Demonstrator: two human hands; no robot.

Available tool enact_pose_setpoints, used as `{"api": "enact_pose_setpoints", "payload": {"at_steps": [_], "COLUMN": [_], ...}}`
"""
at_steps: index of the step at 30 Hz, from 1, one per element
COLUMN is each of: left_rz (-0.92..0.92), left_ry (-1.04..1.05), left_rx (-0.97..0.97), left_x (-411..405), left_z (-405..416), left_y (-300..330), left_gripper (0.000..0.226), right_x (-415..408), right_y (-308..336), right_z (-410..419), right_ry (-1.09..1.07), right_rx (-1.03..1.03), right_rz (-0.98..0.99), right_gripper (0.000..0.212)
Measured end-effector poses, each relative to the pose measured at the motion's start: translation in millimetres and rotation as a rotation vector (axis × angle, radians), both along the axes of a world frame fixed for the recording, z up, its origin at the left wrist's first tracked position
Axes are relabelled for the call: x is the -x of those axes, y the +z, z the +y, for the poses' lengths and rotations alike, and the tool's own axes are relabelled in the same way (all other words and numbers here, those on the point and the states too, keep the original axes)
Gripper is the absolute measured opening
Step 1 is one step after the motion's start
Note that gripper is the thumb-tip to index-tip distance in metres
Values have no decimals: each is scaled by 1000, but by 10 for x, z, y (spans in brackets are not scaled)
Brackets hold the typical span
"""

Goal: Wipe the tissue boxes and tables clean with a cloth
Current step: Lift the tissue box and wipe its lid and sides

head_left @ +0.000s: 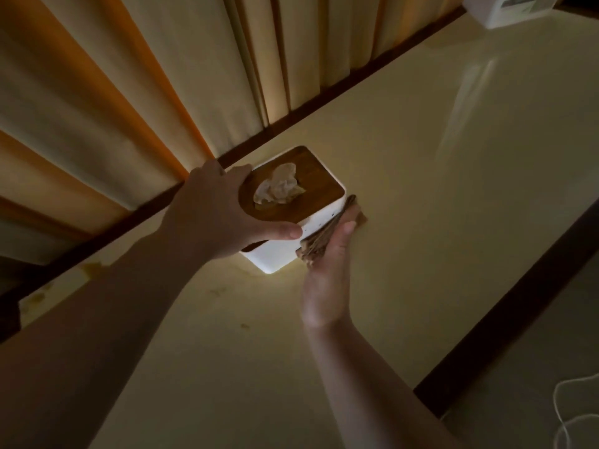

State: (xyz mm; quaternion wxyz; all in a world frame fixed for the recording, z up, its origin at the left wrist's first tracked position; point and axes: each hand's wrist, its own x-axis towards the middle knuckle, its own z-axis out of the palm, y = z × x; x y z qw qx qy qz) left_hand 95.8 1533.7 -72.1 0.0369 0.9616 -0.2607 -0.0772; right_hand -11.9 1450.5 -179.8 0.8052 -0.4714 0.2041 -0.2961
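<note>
White tissue box (278,254) gripped by left hand (214,212); right hand (327,280) presses cloth (316,244) against side.

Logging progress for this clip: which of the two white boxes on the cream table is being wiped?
The white tissue box with the wooden lid, near the curtain: the left hand grips it and the right hand presses a brown cloth to its side.

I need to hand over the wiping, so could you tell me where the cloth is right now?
The cloth is mid-frame in the head view, pressed by the right hand against the right side of the tissue box, which the left hand holds.
</note>
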Motion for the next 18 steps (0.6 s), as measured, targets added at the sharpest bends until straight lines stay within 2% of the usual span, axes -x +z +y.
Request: {"api": "enact_pose_setpoints", "payload": {"at_steps": [8,12,16,18], "left_rz": [49,58,56,74], "left_ry": [-26,-52,-85,-100], "left_rx": [17,39,13,-16], "left_x": [-100,-134,-146,-152], "left_z": [47,71,77,71], "left_y": [23,17,6,23], "left_gripper": [119,126,124,124], "right_x": [-214,-144,-233,-245], "right_y": [12,-17,6,-32], "right_z": [-25,260,117,94], "right_ry": [-75,-55,-103,-114], "right_rx": [48,80,165,138], "right_rz": [25,-7,2,22], "right_gripper": [112,106,102,102]}}
